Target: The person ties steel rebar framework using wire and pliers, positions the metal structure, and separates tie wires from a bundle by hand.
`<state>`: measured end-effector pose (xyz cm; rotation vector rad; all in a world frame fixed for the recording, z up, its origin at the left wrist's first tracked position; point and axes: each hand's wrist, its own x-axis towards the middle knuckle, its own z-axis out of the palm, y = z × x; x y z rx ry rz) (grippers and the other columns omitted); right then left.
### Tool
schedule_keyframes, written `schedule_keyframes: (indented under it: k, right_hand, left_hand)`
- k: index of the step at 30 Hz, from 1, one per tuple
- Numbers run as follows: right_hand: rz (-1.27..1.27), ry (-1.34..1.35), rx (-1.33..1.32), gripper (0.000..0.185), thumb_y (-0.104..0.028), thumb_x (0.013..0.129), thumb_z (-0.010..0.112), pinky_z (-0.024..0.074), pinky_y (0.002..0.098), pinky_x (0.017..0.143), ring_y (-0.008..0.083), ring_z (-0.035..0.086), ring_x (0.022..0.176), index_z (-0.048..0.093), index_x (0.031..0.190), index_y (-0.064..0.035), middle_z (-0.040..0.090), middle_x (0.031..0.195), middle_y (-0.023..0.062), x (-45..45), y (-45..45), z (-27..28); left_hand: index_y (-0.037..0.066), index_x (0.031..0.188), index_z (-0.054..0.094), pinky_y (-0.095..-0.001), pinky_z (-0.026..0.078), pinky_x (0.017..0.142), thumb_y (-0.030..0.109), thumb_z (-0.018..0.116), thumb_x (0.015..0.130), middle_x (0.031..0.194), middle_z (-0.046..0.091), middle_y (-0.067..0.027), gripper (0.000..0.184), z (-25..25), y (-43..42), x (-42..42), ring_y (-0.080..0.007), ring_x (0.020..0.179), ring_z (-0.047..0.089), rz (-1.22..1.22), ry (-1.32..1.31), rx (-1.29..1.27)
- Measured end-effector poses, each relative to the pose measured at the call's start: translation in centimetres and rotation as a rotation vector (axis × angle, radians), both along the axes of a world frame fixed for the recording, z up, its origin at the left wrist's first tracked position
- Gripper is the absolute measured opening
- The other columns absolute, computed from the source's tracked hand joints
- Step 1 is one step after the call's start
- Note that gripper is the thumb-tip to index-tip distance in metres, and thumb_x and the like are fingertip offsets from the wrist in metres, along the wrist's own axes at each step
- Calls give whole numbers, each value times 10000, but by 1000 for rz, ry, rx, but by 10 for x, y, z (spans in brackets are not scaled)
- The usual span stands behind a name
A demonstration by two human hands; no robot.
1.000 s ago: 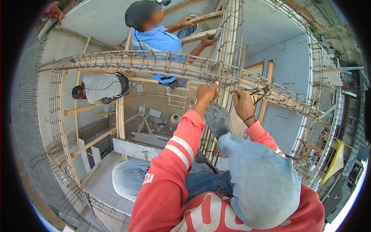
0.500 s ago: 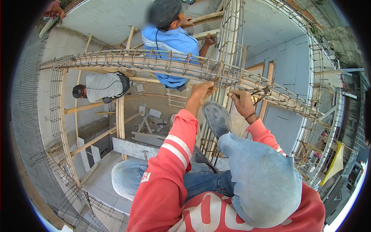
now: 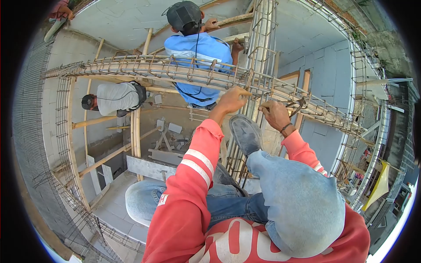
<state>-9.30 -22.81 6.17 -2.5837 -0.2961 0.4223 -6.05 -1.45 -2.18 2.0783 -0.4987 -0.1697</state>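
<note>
The left hand (image 3: 232,101) has been turned over the last half second, so that its back is shown and one finger is pointed toward the crossing (image 3: 254,87), where the long cage (image 3: 188,72) is met by the second cage (image 3: 259,48). Much of the crossing is thereby left uncovered, so the work there seems to be guided by the left fingers rather than by the tool (image 3: 299,105). Whether anything is pinched by those fingers cannot be told; the tips are lost against the bars. The right hand (image 3: 276,115) has hardly been shifted: its fingers are curled round the tool, whose head is pointed away to the right, beside the long cage. Whether a wire is also pinched at the right fingertips is too small to tell. Between the hands and the body, a shoe (image 3: 246,133) is planted just below the crossing, and the space for the right forearm is narrowed by the raised knee (image 3: 302,197). Beyond the long cage, a worker in blue (image 3: 199,46) has been turned so that the back is now presented, near the second cage. At the left, a worker in grey (image 3: 117,97) is seen bent over, with poles (image 3: 137,131) and a board (image 3: 149,166) set lower down.
</note>
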Motion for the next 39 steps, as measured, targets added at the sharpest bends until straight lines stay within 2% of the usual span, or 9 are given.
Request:
schedule_keyframes:
  k: [3,10,13,19,22,24,27,30,39]
  right_hand:
    - [-14,15,-18,192,-225,880,642,524,460,756,366,672,831,765,920,-84,711,898,161,8,5,6]
    - [131,-7,148,203,-207,895,611,522,465,764,388,661,815,749,954,-70,705,878,181,21,-11,8]
    - [170,155,116,210,-209,890,609,514,482,743,395,650,773,747,939,-59,691,818,198,12,-12,-1]
    - [28,176,99,225,-234,881,621,496,485,740,397,634,743,738,909,-44,673,770,206,-3,-2,-11]
    - [-87,-3,29,230,-233,880,617,494,478,757,398,633,747,723,881,-29,674,751,196,-11,-10,-5]
    - [-159,-5,66,230,-226,888,604,506,463,742,385,648,749,715,863,-26,688,767,189,-16,-29,-7]
    - [-330,63,83,224,-193,903,584,527,423,693,346,686,744,711,860,-14,705,808,189,-29,-50,-7]
    - [-395,121,147,220,-180,906,576,525,420,687,344,686,735,708,869,-7,705,802,188,-36,-55,-14]
    - [-325,-116,-3,179,-202,896,588,521,484,704,403,664,754,674,895,-45,690,796,195,-11,-8,-50]
  left_hand:
    - [125,1006,736,-480,466,873,273,581,914,1070,699,-141,233,31,-12,4,-373,969,640,-293,444,359]
    - [131,910,736,-477,454,848,324,539,952,1037,687,-137,279,26,2,-6,-350,1026,606,-156,302,369]
    - [127,921,735,-485,457,821,340,533,960,1035,677,-131,297,7,5,-7,-358,980,613,-308,415,271]
    - [130,994,740,-447,469,837,303,604,935,1013,682,-130,228,4,8,-7,-319,995,631,-225,299,280]
    - [109,1034,733,-427,480,872,281,671,892,1016,695,-125,232,22,5,-8,-303,1037,638,-44,529,134]
    - [2,1096,667,-431,470,929,202,717,843,1095,658,-209,327,9,-5,-15,-352,1142,591,357,535,73]
    - [-54,1256,519,-453,452,976,146,679,831,1252,565,-265,496,-7,-26,-29,-413,1180,547,418,191,80]
    - [-70,1333,407,-486,446,992,87,635,797,1293,514,-308,603,-13,-42,-28,-465,1161,538,348,193,136]
    - [-50,1381,428,-470,434,1017,65,573,779,1306,542,-290,630,10,-36,-29,-447,1205,531,320,314,170]
